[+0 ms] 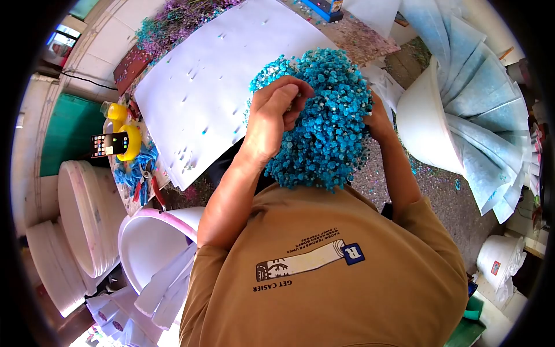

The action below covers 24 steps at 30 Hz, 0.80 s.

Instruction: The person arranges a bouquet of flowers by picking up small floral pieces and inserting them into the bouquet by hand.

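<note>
A round bunch of blue baby's breath (326,121) stands up in front of my chest, its blossoms packed close. My right hand (377,118) is at the bunch's right side, closed around it, with most of its fingers hidden behind the flowers. Over the upper left of the bunch, my left hand (276,113) is curled with thumb and fingers pinched together. Whatever sits in that pinch is too small or hidden to name. The stems of the bunch are out of sight.
White paper sheets (202,87) with fallen blue bits cover the table. Purple dried flowers (179,23) lie at the back. A phone (110,145) leans by a yellow holder at left, near red-handled pliers (158,194). White buckets (428,121) with wrapping sheets stand on both sides.
</note>
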Motion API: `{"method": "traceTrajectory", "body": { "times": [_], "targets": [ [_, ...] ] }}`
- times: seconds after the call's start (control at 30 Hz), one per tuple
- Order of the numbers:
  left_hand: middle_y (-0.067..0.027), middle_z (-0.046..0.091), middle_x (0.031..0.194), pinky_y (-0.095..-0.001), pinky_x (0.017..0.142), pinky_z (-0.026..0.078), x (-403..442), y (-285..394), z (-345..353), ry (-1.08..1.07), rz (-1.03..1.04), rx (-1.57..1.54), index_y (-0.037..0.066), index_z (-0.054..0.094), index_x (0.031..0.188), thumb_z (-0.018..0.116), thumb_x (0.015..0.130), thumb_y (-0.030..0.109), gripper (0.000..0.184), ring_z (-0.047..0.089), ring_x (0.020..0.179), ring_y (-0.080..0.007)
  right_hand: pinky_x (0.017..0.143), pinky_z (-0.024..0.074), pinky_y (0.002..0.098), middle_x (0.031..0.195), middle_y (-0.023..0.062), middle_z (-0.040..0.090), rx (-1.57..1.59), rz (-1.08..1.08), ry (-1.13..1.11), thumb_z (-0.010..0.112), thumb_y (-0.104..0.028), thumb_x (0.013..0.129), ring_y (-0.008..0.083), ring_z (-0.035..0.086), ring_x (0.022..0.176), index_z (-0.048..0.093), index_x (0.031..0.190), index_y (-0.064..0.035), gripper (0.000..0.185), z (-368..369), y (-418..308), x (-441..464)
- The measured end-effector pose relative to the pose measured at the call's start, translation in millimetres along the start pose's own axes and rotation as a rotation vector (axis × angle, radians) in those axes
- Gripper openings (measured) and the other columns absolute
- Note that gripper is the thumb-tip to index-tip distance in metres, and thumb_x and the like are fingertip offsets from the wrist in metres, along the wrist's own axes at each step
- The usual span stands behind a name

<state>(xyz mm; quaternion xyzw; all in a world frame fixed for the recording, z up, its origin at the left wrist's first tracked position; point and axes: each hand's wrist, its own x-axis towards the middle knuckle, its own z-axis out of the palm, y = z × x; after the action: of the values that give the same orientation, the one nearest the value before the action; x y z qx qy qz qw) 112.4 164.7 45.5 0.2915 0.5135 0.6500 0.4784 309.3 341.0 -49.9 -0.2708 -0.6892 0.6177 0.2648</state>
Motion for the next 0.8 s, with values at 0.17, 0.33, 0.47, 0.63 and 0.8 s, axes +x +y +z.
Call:
{"method": "traceTrajectory", "body": {
  "times": [0.17, 0.33, 0.47, 0.63, 0.8],
  "targets": [
    [-0.0028, 0.053, 0.073, -0.0277, 0.055, 0.04, 1, 7, 15, -0.005, 0.312, 0.845, 0.001, 0.068, 0.094, 0.064, 0.09, 0.015, 0.015, 0.048, 0.061, -0.0098, 0.105, 0.041, 0.0312, 0.125, 0.006, 0.064, 0.008, -0.019, -0.016, 0.068, -0.007, 0.061, 0.0178, 0.058, 0.114, 0.05, 0.14, -0.0024, 0.082, -1, 1, 2],
    [-0.0045, 0.053, 0.074, -0.0298, 0.059, 0.044, 14, -18, 3, 0.017, 0.527, 1.023, 0.001, 0.068, 0.094, 0.07, 0.082, 0.007, 0.013, 0.053, 0.063, -0.0122, 0.106, 0.04, 0.0315, 0.125, 0.006, 0.064, 0.018, 0.005, -0.003, 0.067, -0.006, 0.062, 0.018, 0.058, 0.114, 0.049, 0.142, -0.0025, 0.082, 0, 0, 1],
    [-0.0038, 0.053, 0.076, -0.0272, 0.052, 0.039, 9, -16, 4, 0.012, 0.253, 0.586, 0.001, 0.064, 0.09, 0.065, 0.086, 0.014, 0.013, 0.047, 0.058, -0.014, 0.107, 0.0391, 0.0316, 0.127, 0.0067, 0.063, -0.02, -0.022, 0.014, 0.068, -0.006, 0.061, 0.018, 0.057, 0.116, 0.047, 0.144, -0.0018, 0.086, -8, 18, 3],
    [-0.0016, 0.048, 0.072, -0.0238, 0.044, 0.023, 27, -2, -14, -0.088, -0.162, -0.266, 0.005, 0.054, 0.087, 0.049, 0.099, 0.029, 0.027, 0.033, 0.053, -0.0092, 0.108, 0.0379, 0.0308, 0.129, 0.0075, 0.062, 0.013, -0.001, -0.005, 0.068, -0.005, 0.061, 0.0177, 0.056, 0.117, 0.044, 0.147, -0.0007, 0.089, -6, 11, 2],
    [-0.0005, 0.05, 0.072, -0.0222, 0.042, 0.024, 38, 6, -11, -0.172, -0.17, 0.135, 0.005, 0.06, 0.092, 0.06, 0.096, 0.02, 0.016, 0.037, 0.054, -0.0066, 0.106, 0.039, 0.0307, 0.128, 0.0075, 0.063, -0.007, -0.005, 0.01, 0.067, -0.006, 0.06, 0.0174, 0.057, 0.116, 0.045, 0.146, -0.0011, 0.088, -4, 12, 4]
  ]
}}
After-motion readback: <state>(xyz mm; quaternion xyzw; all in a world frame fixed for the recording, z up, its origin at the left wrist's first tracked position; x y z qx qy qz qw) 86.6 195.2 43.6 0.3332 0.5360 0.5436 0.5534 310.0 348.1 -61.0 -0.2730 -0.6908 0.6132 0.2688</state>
